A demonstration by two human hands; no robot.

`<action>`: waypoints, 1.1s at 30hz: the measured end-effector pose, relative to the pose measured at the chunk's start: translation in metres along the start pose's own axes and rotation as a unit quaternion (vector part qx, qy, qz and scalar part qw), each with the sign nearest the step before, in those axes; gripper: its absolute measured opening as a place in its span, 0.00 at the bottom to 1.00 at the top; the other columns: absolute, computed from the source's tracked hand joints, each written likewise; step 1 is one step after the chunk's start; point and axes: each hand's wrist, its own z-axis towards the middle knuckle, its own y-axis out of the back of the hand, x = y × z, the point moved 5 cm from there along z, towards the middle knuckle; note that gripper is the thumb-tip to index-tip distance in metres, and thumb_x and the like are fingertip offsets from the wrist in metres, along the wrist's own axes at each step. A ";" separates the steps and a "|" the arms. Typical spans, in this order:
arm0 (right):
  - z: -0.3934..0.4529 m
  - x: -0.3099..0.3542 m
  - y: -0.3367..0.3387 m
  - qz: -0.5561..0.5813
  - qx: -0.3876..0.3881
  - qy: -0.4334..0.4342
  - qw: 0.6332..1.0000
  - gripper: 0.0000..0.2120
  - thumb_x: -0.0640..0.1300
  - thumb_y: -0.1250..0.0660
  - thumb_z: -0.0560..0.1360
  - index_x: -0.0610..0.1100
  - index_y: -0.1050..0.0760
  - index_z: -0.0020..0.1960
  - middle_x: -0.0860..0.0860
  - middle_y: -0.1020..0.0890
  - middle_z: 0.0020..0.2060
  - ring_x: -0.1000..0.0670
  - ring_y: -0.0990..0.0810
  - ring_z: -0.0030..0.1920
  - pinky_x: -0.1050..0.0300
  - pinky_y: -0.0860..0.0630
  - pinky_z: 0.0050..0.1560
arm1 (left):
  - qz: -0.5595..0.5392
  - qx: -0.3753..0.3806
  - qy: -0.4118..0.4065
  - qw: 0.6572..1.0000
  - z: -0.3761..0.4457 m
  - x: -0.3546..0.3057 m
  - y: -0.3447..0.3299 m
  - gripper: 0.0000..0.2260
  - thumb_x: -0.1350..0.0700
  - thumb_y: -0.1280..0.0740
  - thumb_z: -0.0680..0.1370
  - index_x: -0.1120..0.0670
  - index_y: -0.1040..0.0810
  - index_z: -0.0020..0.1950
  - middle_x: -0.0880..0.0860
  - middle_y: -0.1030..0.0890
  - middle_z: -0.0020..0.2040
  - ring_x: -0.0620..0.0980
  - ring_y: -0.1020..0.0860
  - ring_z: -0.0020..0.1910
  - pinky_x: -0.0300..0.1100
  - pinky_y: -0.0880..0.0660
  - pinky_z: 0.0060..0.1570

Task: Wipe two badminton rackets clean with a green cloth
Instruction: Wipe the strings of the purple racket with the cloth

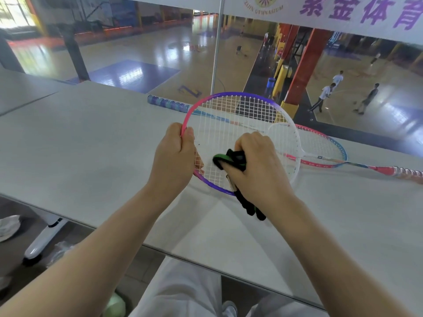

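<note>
**A:** Start closest to you. What are your hands doing?

**B:** Your left hand [177, 154] pinches the pink edge of the held racket's frame [242, 143], thumb and fingers curled round the rim on its left side. Your right hand [256, 163] is bunched round the cloth [225, 160], green on the fold that shows and black elsewhere, and presses it onto the strings in the lower half of the head. A dark tail of it hangs below your wrist, over the table [91, 138].

**A:** And which way does that racket lie?

**B:** The head is lifted and tilted up toward you. I cannot see its shaft; it may be under your right hand, so judge its long axis as running away from you, rim at the far end. The unwiped strings lie mostly ahead of the cloth, so your right hand is the one to travel, pushing away from you while the left steadies.

**A:** The other one?

**B:** The second racket [320, 152] lies flat on the table just behind, partly under the held head, long axis left to right: its wrapped grip [407, 173] lies to the right. Your right hand is nearer it. Beyond, a blue grip [168, 104] lies by the table's far edge.
</note>
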 end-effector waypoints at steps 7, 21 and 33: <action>0.001 -0.043 0.017 0.294 -0.082 -0.225 0.926 0.09 0.47 0.32 0.77 0.46 0.28 0.41 0.55 0.21 0.32 0.59 0.22 0.33 0.58 0.26 0.42 | -0.005 -0.010 0.049 0.999 -0.006 0.011 0.002 0.11 0.53 0.46 0.85 0.53 0.31 0.45 0.53 0.26 0.34 0.48 0.24 0.29 0.33 0.25 0.28; -0.035 -0.093 0.035 0.584 -0.161 -0.356 0.712 0.14 0.49 0.33 0.76 0.49 0.31 0.34 0.52 0.30 0.29 0.51 0.33 0.30 0.47 0.26 0.46 | -0.045 -0.021 0.038 0.998 -0.005 0.013 0.018 0.10 0.53 0.47 0.85 0.51 0.32 0.46 0.57 0.19 0.40 0.49 0.19 0.31 0.42 0.19 0.34; -0.011 0.015 0.011 0.165 0.008 -0.015 0.986 0.06 0.44 0.26 0.71 0.51 0.22 0.46 0.59 0.23 0.43 0.58 0.25 0.48 0.66 0.29 0.48 | -0.049 -0.036 0.003 0.998 -0.009 -0.003 0.016 0.10 0.54 0.48 0.85 0.53 0.33 0.46 0.47 0.18 0.33 0.46 0.23 0.24 0.35 0.26 0.26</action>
